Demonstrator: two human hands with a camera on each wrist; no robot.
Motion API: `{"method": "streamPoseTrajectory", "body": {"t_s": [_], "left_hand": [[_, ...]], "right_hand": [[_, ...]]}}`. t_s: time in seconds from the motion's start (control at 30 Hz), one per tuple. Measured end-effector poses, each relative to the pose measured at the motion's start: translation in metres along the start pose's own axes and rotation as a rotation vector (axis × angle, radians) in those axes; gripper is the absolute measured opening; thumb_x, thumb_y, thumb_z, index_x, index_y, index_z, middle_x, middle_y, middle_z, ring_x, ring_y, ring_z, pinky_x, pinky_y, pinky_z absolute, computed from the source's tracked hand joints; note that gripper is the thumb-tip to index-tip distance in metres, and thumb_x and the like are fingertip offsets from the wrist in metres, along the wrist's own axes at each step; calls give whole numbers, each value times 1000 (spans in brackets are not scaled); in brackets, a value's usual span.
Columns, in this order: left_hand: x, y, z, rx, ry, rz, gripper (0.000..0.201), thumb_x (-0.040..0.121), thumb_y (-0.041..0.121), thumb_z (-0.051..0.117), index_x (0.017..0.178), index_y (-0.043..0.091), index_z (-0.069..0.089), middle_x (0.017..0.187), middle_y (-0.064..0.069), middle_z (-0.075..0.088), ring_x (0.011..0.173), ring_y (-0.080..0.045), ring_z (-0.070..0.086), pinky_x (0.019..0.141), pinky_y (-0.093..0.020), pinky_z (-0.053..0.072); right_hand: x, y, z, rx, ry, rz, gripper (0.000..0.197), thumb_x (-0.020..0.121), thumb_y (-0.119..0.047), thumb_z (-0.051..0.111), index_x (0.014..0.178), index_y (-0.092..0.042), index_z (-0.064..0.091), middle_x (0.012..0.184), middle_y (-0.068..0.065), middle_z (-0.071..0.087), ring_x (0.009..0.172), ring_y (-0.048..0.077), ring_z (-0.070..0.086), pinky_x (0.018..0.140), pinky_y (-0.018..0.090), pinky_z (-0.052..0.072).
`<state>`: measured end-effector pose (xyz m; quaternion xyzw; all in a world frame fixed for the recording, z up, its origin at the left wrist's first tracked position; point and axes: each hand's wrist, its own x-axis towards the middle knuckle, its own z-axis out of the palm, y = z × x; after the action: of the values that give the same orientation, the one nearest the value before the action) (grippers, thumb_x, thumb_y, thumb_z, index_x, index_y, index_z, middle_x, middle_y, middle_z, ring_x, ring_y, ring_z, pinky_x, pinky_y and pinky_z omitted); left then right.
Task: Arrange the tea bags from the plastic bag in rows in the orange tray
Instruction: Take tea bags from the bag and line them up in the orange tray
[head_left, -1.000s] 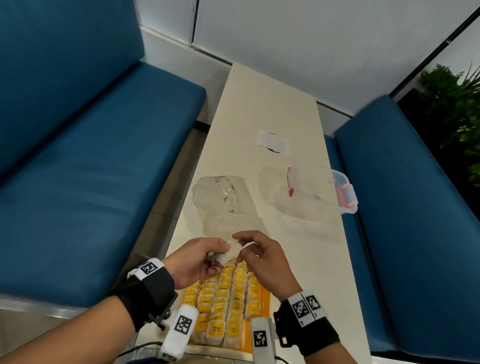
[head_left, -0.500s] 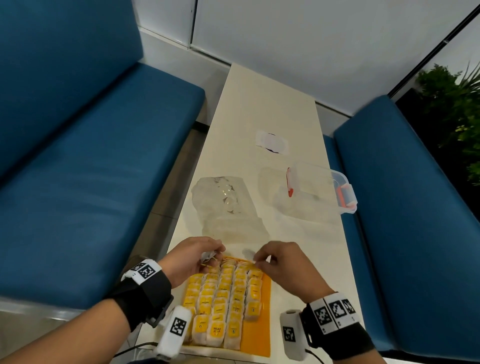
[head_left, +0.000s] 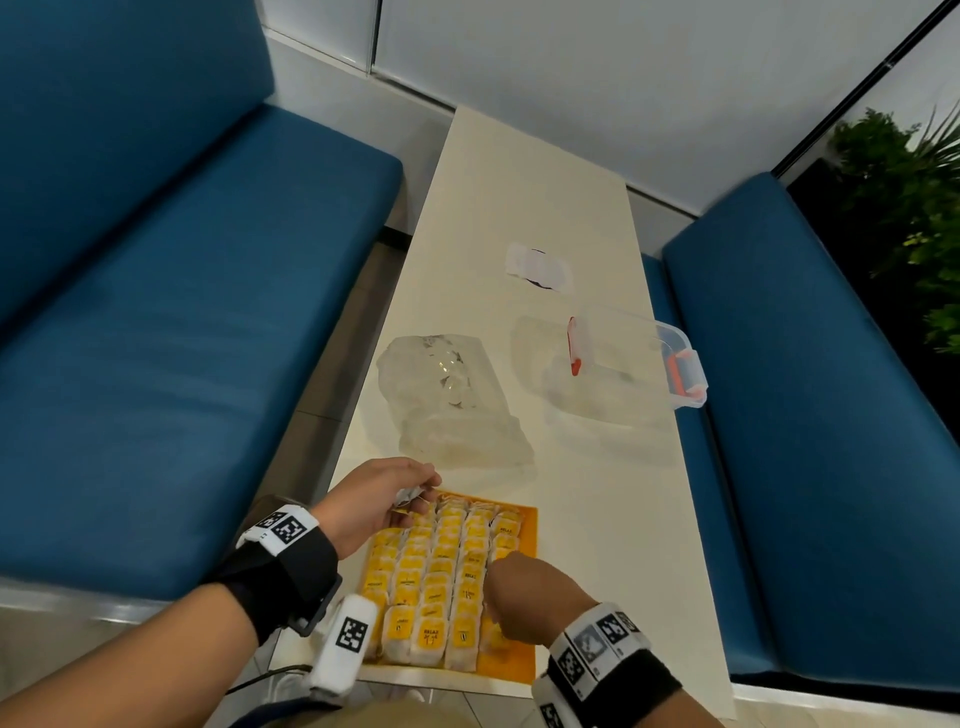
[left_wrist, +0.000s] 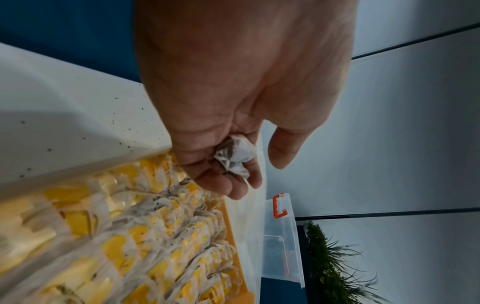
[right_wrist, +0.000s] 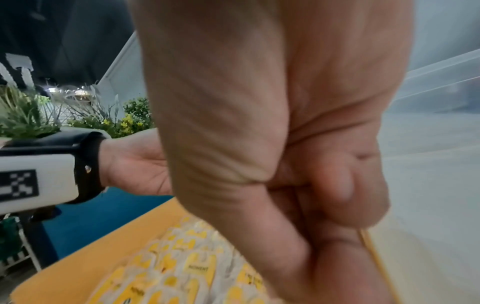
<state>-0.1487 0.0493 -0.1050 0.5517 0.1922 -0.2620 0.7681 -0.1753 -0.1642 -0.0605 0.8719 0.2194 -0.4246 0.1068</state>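
Note:
The orange tray (head_left: 519, 670) lies at the table's near edge, filled with rows of tea bags (head_left: 441, 577) with yellow tags. My left hand (head_left: 421, 491) hovers at the tray's far left corner and holds a crumpled white tea bag (left_wrist: 235, 158) in its curled fingers, the thumb (left_wrist: 283, 148) a little apart. My right hand (head_left: 524, 592) is low over the tray's right column, back up and fingers curled tight with the thumb against them (right_wrist: 324, 236); nothing shows in it. The clear plastic bag (head_left: 452, 400) lies just beyond the tray.
A clear box with orange latches (head_left: 639, 358) sits at the table's right edge, with a small white wrapper (head_left: 537, 267) farther back. Blue benches flank the narrow white table (head_left: 597, 519). A plant (head_left: 914, 208) stands far right.
Both hands held one tea bag above the tray's far end. My right hand let go and drew back over the right column. My left hand kept the bag and sank to the far left corner.

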Motion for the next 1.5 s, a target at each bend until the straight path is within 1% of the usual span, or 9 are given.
{"method": "streamPoseTrajectory", "body": {"t_s": [0.13,0.37,0.53,0.63,0.77,0.9,1.13,1.3,1.5], "left_hand": [[-2,1,1,-27,4,-2,37,105,34,52,105,3,72,89,-10,71,77,-18,64,67,-30,52],[-5,5,-3,-113,-8,-38,55,107,47,39,112,2,71,94,-16,73,79,-22,69,69,-33,55],[-16,16,-6,-79,-133,-34,29,101,3,48,127,2,61,110,-22,75,88,-27,70,68,-30,57],[-27,28,-3,-58,-264,8,37,96,-12,43,128,1,57,116,-24,73,88,-27,70,64,-28,56],[-37,43,6,-142,-442,67,30,97,-6,48,124,1,58,125,-29,67,87,-29,70,65,-28,56],[-39,52,7,-224,-519,78,31,97,-3,44,124,2,59,131,-34,61,88,-31,72,65,-29,58],[-36,58,-6,-42,-217,133,29,104,-3,40,121,4,62,120,-21,72,97,-40,74,72,-33,62],[-36,51,-6,47,-68,138,29,106,3,42,120,12,66,118,-16,72,94,-36,76,70,-33,63],[-30,42,1,124,23,221,23,101,4,58,119,17,66,108,-13,75,88,-29,77,73,-36,62]], "right_hand": [[8,-6,4,-16,82,125,23,94,0,53,117,-3,58,121,18,57,110,36,61,87,41,52],[13,-7,9,88,164,207,27,95,-1,48,120,-7,58,127,15,58,114,31,61,93,38,52],[10,-1,-10,274,398,226,27,90,-13,50,114,-17,61,115,6,65,105,26,64,83,34,52],[13,1,-34,664,565,66,46,82,-12,60,124,-29,57,119,-8,63,90,15,66,76,25,51],[16,-10,-53,1235,449,-286,64,76,0,70,130,-32,55,112,-4,68,75,17,67,55,29,50],[16,-25,-59,1328,348,-348,24,83,4,66,104,-9,70,79,11,69,76,27,66,58,31,51],[12,-7,-58,1198,447,-154,6,87,-3,69,91,1,72,73,10,72,63,22,66,56,31,50],[-8,10,-74,905,555,-73,18,82,-7,72,86,-25,75,74,-2,73,68,10,70,70,25,58],[-18,4,-86,732,750,-60,24,88,-4,63,92,-24,75,85,-10,70,77,2,65,71,15,52]]}}
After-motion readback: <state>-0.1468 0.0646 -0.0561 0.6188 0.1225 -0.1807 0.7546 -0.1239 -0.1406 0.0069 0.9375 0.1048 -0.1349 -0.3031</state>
